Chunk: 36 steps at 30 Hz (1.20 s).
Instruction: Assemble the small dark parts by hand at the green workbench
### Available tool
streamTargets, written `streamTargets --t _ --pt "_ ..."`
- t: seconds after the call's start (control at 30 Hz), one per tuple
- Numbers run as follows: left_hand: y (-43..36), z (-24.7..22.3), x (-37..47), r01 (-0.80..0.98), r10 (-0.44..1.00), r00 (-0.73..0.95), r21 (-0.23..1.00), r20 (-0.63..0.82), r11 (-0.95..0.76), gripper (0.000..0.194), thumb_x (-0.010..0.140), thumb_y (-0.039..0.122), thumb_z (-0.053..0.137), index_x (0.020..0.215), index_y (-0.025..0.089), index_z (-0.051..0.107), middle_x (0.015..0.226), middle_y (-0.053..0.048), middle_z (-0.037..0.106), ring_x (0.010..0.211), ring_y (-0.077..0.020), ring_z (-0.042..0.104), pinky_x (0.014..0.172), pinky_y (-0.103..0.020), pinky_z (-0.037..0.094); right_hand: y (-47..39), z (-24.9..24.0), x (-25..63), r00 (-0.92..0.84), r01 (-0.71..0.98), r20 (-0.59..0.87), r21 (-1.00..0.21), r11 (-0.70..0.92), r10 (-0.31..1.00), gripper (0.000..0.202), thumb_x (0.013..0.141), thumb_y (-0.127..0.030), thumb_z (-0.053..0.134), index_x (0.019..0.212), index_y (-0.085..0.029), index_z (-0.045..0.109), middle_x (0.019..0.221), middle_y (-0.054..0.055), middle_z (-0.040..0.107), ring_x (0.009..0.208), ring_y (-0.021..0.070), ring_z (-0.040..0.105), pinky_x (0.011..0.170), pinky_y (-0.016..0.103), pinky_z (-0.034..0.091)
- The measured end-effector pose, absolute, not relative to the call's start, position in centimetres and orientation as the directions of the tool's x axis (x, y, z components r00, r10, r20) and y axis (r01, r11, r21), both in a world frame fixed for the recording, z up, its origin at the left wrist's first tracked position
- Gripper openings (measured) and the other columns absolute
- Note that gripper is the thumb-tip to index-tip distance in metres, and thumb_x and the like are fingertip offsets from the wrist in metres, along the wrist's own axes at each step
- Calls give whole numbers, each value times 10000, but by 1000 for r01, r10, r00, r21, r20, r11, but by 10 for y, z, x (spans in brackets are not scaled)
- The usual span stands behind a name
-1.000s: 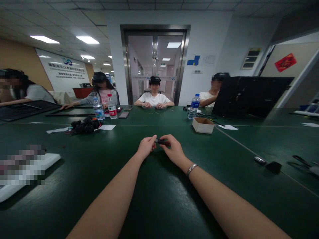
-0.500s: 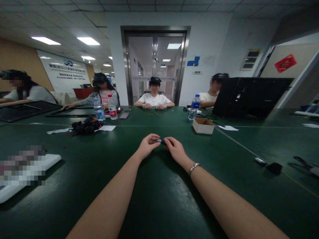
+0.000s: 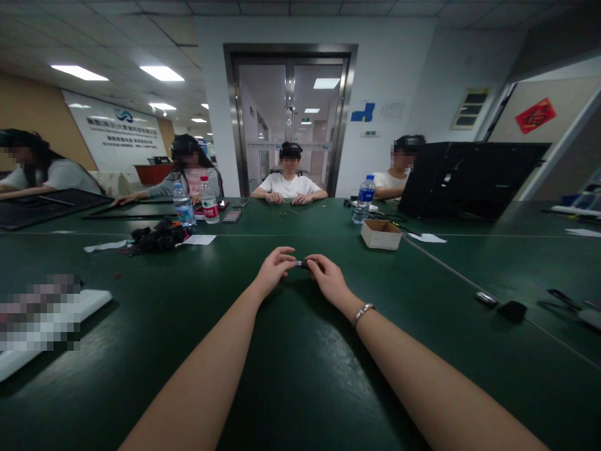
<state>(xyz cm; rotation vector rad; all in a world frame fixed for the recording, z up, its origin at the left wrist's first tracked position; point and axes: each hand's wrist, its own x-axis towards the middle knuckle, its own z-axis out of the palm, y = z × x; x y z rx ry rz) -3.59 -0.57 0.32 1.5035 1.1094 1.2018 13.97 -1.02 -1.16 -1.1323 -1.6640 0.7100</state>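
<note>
- Your left hand (image 3: 273,270) has let go. A second ago it pinched the silver end of the stick (image 3: 301,264). Now its fingers are bent and spread, with the pointer finger up and the thumb low, by the silver tip. I cannot tell if the thumb touches it.
- Half a second ago that hand was a bit closer to your right hand (image 3: 329,275).
- Your right hand still pinches the black end. A second ago, more of the black part showed.
- The stick is up ahead of you at 12 o'clock, between your hands. Its silver tip points to 9 o'clock.
- The bangle (image 3: 363,314) is still on your right wrist.
- From the stick, the box (image 3: 380,235) sits near 2 o'clock, as before.
- The bottle (image 3: 364,202) with the blue cap stands between 1 and 2 o'clock, behind the box.
- The black heap (image 3: 160,237) lies between 9 and 10 o'clock, in the same spot.
- A person (image 3: 288,181) sits at 12 o'clock, across the green table (image 3: 300,357).
</note>
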Motion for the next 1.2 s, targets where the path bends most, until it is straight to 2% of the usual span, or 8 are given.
streamTargets --t 0.17,0.3,0.37,0.5,0.6,0.87,1.0,1.2 --pt "-4 -1 -33 269 981 162 951 110 -151 429 800 557 481 831 149 610 786 -58 633 691 -141 561 577 -237 402 -12 -10 139 -110 367 397 -836 409 911 311 841 -434 488 1003 -205 622 846 32 645 736 162 587 647 288 471" --pt "-5 -3 -32 202 942 203 930 268 -308 228 717 345 650 851 170 591 830 -28 620 765 -137 579 738 -280 454 -11 -11 140 -97 385 406 -827 411 909 307 838 -425 496 1006 -202 624 825 30 637 734 162 584 651 288 471" --pt "-5 -2 -33 126 936 178 937 303 -327 303 651 247 704 914 178 570 906 -35 620 821 -141 592 796 -297 455 -10 -12 140 -98 383 408 -826 413 908 310 839 -423 492 1009 -200 623 821 31 636 731 164 583 644 287 470" --pt "-5 0 -34 121 971 151 972 183 -202 365 714 351 665 1014 169 562 938 -72 646 812 -158 603 704 -285 449 -10 -12 139 -113 383 408 -824 418 906 315 843 -430 484 1009 -199 622 814 28 636 710 159 578 637 287 469" --pt "-5 1 -34 198 973 195 966 125 -164 332 804 458 540 878 143 613 811 -68 662 736 -154 594 635 -270 425 -10 -13 139 -114 388 410 -820 421 905 313 845 -428 488 1015 -202 622 812 24 634 718 155 579 641 282 470" --pt "-4 1 -36 37 950 227 973 212 -226 327 620 248 768 891 155 608 912 -61 657 868 -155 610 855 -325 462 -11 -12 139 -117 386 404 -823 416 907 295 841 -418 499 1010 -208 620 817 20 632 723 152 584 648 284 479" --pt "-1 -1 -38 134 954 246 969 171 -208 338 672 383 721 900 150 631 891 -66 663 807 -150 599 763 -295 459 -12 -11 139 -125 376 409 -824 425 904 285 842 -411 500 1003 -210 622 806 15 629 709 148 582 638 280 480" --pt "1 -9 -31 395 977 163 898 140 -194 589 836 640 322 689 150 613 643 -41 611 597 -145 546 635 -287 423 -13 -10 138 -145 377 414 -816 437 898 276 853 -372 481 1029 -208 615 899 33 643 738 147 582 647 279 480"
